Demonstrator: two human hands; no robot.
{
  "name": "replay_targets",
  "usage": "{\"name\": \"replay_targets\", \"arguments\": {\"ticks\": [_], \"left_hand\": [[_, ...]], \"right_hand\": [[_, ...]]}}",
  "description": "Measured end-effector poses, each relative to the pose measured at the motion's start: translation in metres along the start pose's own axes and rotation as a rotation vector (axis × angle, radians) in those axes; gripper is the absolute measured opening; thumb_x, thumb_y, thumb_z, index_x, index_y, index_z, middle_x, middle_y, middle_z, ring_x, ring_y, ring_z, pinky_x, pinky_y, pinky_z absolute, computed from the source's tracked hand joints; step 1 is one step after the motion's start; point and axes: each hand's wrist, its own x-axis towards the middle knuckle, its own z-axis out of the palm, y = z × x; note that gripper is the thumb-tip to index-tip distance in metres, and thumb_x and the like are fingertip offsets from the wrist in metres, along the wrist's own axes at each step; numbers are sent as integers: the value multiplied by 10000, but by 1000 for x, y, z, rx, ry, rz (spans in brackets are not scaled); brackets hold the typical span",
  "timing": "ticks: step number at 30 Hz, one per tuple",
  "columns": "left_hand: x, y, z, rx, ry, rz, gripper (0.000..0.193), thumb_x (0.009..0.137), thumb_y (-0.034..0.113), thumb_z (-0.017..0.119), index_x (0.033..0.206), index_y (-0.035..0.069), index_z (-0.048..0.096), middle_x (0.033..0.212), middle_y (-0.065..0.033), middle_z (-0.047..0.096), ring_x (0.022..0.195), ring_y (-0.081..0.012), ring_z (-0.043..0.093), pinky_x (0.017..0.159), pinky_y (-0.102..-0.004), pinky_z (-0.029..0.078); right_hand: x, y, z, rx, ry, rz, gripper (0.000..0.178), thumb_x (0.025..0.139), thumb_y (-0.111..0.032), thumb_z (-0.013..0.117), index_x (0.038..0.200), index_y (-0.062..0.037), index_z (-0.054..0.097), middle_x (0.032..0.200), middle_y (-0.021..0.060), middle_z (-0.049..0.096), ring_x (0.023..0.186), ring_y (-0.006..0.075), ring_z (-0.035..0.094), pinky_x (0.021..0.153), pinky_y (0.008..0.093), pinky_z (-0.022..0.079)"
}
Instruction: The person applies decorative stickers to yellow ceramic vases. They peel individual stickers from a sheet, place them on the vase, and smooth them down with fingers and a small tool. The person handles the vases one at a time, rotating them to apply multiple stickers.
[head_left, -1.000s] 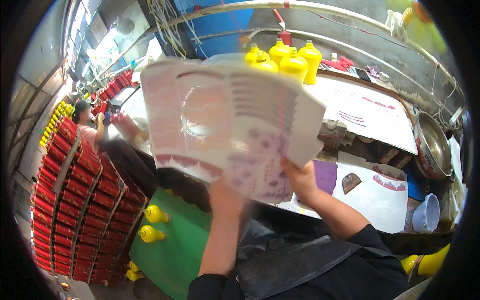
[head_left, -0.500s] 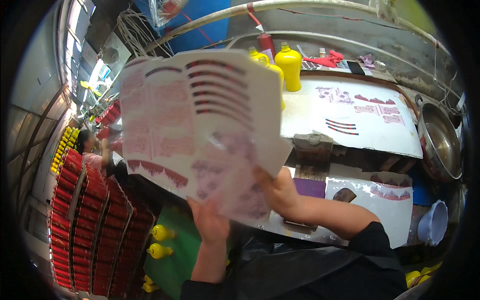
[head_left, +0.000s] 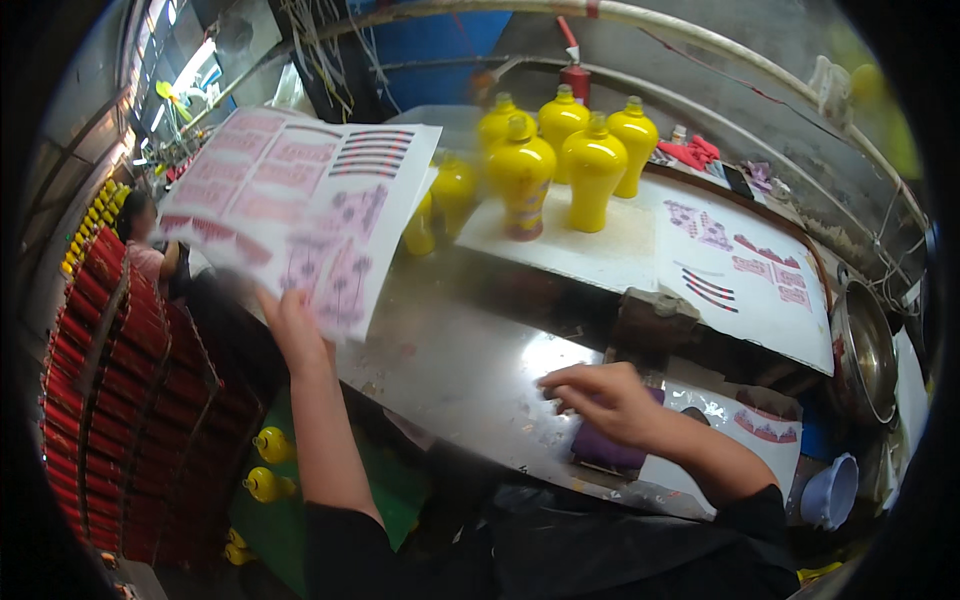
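My left hand point(head_left: 297, 330) pinches the near edge of a large white sheet of printed decals point(head_left: 270, 210), with pink, purple and black-red patterns. The sheet lies out over the left end of the metal table point(head_left: 450, 340), beside several yellow bottles; what supports its far side cannot be made out. My right hand point(head_left: 605, 395) hovers over the table with loosely bent fingers, open and holding nothing. Just below it is a purple block or folded cloth point(head_left: 615, 445). Cut decal pieces point(head_left: 765, 428) lie on a white sheet to its right.
Glossy yellow bottles point(head_left: 595, 170) stand on a raised white board point(head_left: 640, 240) bearing more decals. A metal basin point(head_left: 862, 350) and a lavender plastic bowl point(head_left: 830, 492) are at right. Red stacked items point(head_left: 130, 400) fill the left, where another person point(head_left: 145, 240) sits.
The decal sheet has moved left and tilted flatter, away from my body. My right hand has let go of it and come back over the table. My left hand still grips it.
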Motion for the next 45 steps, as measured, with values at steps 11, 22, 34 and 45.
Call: {"name": "replay_targets", "arguments": {"ticks": [11,22,34,45], "left_hand": [[190,-112,100,43,-114,-81,685,913,-108,428,1570,31,293,1419,-205,519,1222,-306,602,996,-412,543],[264,-217,196,199,-262,-320,407,988,-23,420,1388,6,493,1339,-192,576,1065,-316,680,791,-437,633],[229,-178,179,73,-299,-595,580,1069,216,570,1508,-53,303,1404,-296,493,1093,-389,677,882,-369,638],[135,-97,95,121,-529,-473,340,1038,135,568,1354,21,516,1070,-158,690,904,-231,697,809,-317,602]], "right_hand": [[-57,30,-42,65,490,423,189,1003,22,580,1133,25,716,884,73,704,787,155,736,685,264,574],[-99,31,-36,160,699,589,194,1040,-79,586,1148,48,686,882,116,712,751,186,748,586,257,549],[-97,52,-23,129,658,626,192,1053,-99,585,1150,34,684,833,98,715,692,154,732,491,232,498],[-129,64,-26,-42,655,531,229,1006,-24,606,1213,33,685,944,98,727,815,166,732,706,285,578]]}}
